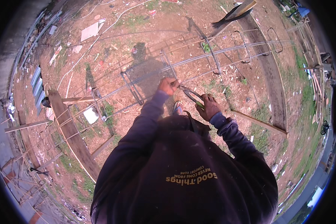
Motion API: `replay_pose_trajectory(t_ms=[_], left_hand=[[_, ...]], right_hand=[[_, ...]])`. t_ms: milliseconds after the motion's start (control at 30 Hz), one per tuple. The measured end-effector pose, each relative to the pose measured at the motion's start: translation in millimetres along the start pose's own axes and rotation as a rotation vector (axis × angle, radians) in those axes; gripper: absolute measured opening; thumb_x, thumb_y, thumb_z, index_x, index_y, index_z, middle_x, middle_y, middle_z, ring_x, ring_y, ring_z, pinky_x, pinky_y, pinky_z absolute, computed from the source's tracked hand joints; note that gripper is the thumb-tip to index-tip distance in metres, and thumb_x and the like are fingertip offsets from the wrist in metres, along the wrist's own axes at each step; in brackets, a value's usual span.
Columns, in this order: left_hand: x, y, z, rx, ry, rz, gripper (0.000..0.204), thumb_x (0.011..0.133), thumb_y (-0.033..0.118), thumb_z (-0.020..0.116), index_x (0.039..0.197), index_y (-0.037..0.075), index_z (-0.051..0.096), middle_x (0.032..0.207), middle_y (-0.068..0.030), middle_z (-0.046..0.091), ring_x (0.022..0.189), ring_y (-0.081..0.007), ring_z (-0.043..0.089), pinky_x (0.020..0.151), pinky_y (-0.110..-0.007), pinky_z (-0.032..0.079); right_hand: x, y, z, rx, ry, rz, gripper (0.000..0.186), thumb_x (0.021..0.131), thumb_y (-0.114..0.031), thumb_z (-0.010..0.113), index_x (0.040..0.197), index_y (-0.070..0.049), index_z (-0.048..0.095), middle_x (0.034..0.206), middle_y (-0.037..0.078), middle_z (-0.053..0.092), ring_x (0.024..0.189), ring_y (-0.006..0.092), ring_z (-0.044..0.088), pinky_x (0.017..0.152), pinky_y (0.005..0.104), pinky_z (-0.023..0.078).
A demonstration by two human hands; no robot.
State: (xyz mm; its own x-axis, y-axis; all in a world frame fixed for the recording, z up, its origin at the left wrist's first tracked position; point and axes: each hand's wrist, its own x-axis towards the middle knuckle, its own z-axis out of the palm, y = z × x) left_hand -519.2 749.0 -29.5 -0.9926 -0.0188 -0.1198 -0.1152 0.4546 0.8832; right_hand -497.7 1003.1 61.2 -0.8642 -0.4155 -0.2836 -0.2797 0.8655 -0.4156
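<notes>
A long cage of steel reinforcing bars (193,61) runs across in front of me, rising toward the far right. Rectangular stirrups (211,53) stand along it at intervals. My right hand (210,107) is closed around the handles of a pair of pincers (192,96), one of them green near the grip. The pincers' jaws point up and left, right beside my left hand (168,86). That hand is closed at the near side of the cage, by a stirrup; what its fingers pinch is too small to make out.
Wooden planks support the cage at the left (71,130) and right (271,82). A bundle of dark wire (233,16) hangs over a timber at the far right. A corrugated metal sheet (37,87) and a white container (90,115) lie at left. Scraps litter the grassy dirt.
</notes>
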Motion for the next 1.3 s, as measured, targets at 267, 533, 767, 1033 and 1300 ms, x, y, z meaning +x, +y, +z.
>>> replay_pose_trajectory(t_ms=[267,533,767,1033,1300], left_hand=[[-1,-9,5,0.028,0.037,0.052,0.035,0.093,0.033,0.064,0.079,0.001,0.067,0.059,-0.0128,0.054,0.054,-0.0236,0.048,0.058,-0.040,0.044],[-2,-6,5,0.018,0.100,0.009,0.033,0.090,0.035,0.067,0.085,0.002,0.071,0.063,-0.0175,0.058,0.058,-0.0309,0.056,0.060,-0.042,0.045],[-6,-2,6,0.023,0.117,0.051,0.035,0.090,0.036,0.067,0.082,0.002,0.070,0.063,-0.0183,0.058,0.059,-0.0347,0.057,0.061,-0.043,0.045],[-5,-5,6,0.080,0.096,0.027,0.042,0.091,0.042,0.065,0.077,0.003,0.069,0.062,-0.0149,0.057,0.058,-0.0310,0.055,0.060,-0.040,0.045],[-23,18,9,0.155,0.323,-0.035,0.030,0.092,0.032,0.066,0.087,0.003,0.069,0.069,-0.0137,0.062,0.065,-0.0302,0.062,0.063,-0.040,0.049]], right_hand=[[12,11,24,0.433,-0.250,0.085,0.036,0.095,-0.041,0.060,0.102,-0.006,0.059,0.067,0.015,0.065,0.052,0.0345,0.062,0.051,0.0427,0.051],[20,21,15,0.344,-0.248,-0.017,0.050,0.088,-0.044,0.068,0.113,-0.003,0.052,0.081,0.013,0.059,0.063,0.0298,0.062,0.058,0.0414,0.053],[9,10,35,-0.020,-0.097,-0.050,0.042,0.099,-0.041,0.051,0.113,-0.002,0.053,0.078,0.018,0.065,0.061,0.0374,0.063,0.060,0.0468,0.053],[30,37,49,0.697,-0.510,0.017,0.051,0.083,-0.046,0.073,0.103,-0.003,0.052,0.077,0.013,0.061,0.067,0.0313,0.064,0.063,0.0421,0.051],[27,34,58,0.171,-0.024,-0.198,0.048,0.096,-0.050,0.054,0.109,-0.004,0.059,0.073,0.015,0.060,0.067,0.0354,0.063,0.067,0.0455,0.053]])
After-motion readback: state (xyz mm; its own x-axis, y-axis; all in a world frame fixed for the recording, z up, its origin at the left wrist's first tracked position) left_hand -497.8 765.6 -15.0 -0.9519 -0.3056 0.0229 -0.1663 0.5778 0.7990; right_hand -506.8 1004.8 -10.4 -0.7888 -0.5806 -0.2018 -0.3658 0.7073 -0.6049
